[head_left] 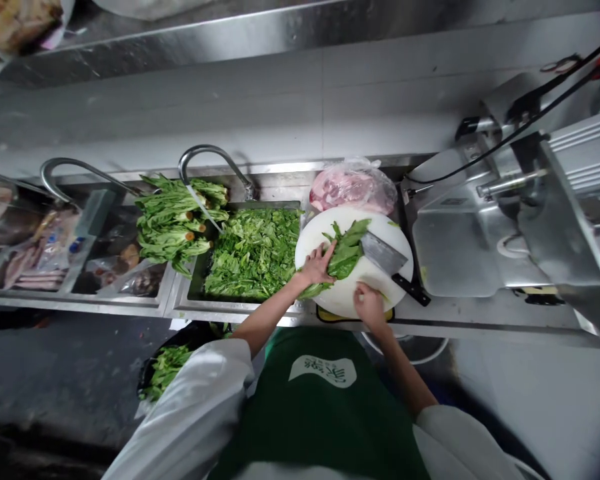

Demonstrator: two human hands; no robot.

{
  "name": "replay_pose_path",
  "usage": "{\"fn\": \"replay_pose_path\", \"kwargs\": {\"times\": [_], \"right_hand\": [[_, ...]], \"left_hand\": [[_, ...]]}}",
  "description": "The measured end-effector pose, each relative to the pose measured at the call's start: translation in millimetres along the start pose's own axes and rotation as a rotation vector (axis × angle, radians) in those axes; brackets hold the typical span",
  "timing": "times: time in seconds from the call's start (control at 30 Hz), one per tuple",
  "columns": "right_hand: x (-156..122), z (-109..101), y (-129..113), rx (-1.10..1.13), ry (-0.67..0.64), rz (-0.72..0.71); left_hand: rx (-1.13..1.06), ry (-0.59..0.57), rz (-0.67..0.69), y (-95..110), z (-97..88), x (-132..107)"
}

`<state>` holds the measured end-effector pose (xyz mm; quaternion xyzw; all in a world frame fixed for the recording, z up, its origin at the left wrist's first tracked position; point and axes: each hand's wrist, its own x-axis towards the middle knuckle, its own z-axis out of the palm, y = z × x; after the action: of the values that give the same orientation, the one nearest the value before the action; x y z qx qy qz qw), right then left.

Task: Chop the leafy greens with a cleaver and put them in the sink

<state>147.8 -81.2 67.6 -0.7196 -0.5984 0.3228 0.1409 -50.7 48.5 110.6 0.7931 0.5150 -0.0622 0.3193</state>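
My left hand [317,267] lies on a bunch of leafy greens [347,250] on the round white cutting board [310,230]. Its fingers are spread over the near end of the leaves, and some leaf shows beneath the wrist. At the board's front part, my right hand [369,303] is closed with curled fingers; whatever may be inside them is hidden. A cleaver [384,253] rests flat on the board to the right of the greens, its black handle reaching past the rim.
Chopped greens [260,253] fill the sink at left, below a curved faucet [213,150]. Whole lettuce stalks [180,227] are piled beyond it. Bagged raw meat [353,187] sits behind the board. A metal slicing machine [505,220] stands at right. A black bag of leaves [167,370] is below.
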Motion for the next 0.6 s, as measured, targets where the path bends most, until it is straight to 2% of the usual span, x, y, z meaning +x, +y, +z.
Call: {"fn": "replay_pose_path", "kwargs": {"times": [0.07, 0.1, 0.2, 0.3, 0.37, 0.43, 0.53, 0.6], "right_hand": [[0.6, -30.5, 29.1, -0.277, 0.198, 0.106], [3.7, -43.2, 41.0, -0.375, 0.243, 0.144], [23.7, -69.2, 62.2, -0.511, 0.194, 0.147], [45.8, -84.8, 66.7, -0.541, 0.066, 0.111], [51.8, -94.6, 67.5, -0.555, 0.0, 0.091], [47.7, -104.7, 70.6, -0.568, 0.002, 0.059], [27.7, -118.1, 80.3, -0.572, 0.107, 0.013], [11.6, -124.2, 88.3, -0.526, 0.175, 0.023]], "left_hand": [[-0.002, -0.049, -0.139, 3.1, -5.2, 6.7], [0.001, -0.08, -0.186, 7.6, -5.2, 12.3], [0.066, -0.087, -0.227, 29.7, 6.6, 33.3], [0.166, -0.014, -0.143, 44.4, 24.7, 45.4], [0.186, 0.019, -0.072, 38.2, 29.6, 42.3], [0.159, 0.026, -0.01, 21.1, 25.9, 31.7], [0.119, 0.012, 0.033, -4.0, 13.0, 14.9], [0.11, 0.011, 0.007, -7.8, 8.0, 13.2]]}}
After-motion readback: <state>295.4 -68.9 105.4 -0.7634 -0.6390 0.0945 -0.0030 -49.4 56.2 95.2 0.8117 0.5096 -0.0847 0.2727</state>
